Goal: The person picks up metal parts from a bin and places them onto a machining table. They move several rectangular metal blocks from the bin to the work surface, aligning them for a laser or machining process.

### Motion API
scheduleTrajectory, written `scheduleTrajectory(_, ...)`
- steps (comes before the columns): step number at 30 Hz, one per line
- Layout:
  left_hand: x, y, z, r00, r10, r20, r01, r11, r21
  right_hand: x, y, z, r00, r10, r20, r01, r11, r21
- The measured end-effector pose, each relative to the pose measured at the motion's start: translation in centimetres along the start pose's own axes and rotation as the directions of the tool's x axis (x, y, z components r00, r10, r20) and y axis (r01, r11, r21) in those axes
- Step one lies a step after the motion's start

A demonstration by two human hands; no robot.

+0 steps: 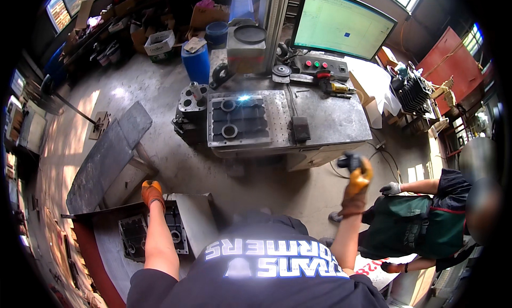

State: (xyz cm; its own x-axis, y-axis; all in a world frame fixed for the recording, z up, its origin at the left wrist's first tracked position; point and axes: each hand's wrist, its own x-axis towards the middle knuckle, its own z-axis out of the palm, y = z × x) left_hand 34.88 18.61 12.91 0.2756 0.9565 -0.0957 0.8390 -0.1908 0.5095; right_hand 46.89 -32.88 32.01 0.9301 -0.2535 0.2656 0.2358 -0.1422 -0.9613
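My left hand [152, 192], in an orange glove, is closed at the rim of a metal bin [194, 212]; what its fingers grip, if anything, is hidden. Below it, dark metal plates with round holes [133, 234] lie in the bin. Raised at the right, my gloved right hand [360, 181] is closed around a small black part [349, 161], blurred by motion. Ahead on the workbench, a dark fixture plate [240, 119] carries two light rings, the nearer ring [229, 131] being plainer to see. A bright blue-white spark [244, 98] glows by the farther one.
A monitor [344, 24] stands behind a button panel [320, 67]. An angle grinder [333, 85] and a black box [301, 129] lie on the bench. A blue drum [196, 62] stands beyond its left end. A co-worker [416, 222] is close at my right; cables cross the floor.
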Motion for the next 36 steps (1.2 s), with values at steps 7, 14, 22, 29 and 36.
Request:
scheduleTrajectory(7, 2.5, -2.7, 1.9, 0.994, -0.040, 0.104, 0.035, 0.998, 0.051, -7.0, 27.2, -4.1, 0.895, 0.366, 0.254, -0.162, 0.799, -0.579)
scheduleTrajectory(14, 1.5, -1.3, 1.2, 0.996, -0.087, 0.026, 0.082, 0.986, 0.144, -9.3, 21.2, -3.5, 0.366, 0.920, 0.143, -0.371, 0.285, -0.884)
scheduleTrajectory(22, -0.1, -0.2, 0.1, 0.999, -0.008, -0.040, 0.008, 1.000, 0.019, -11.7, 22.5, -6.9, 0.305, 0.932, 0.197, -0.454, 0.324, -0.830)
scheduleTrajectory(29, 0.4, -1.1, 1.1, 0.982, 0.032, -0.188, -0.037, 0.999, -0.024, -11.3, 22.0, -7.0, 0.253, 0.957, 0.144, -0.465, 0.250, -0.849)
scheduleTrajectory(36, 0.6, -1.1, 1.1, 0.991, -0.004, -0.135, 0.009, 0.999, 0.034, -9.3, 19.9, -4.6, 0.310, 0.932, 0.185, -0.402, 0.305, -0.863)
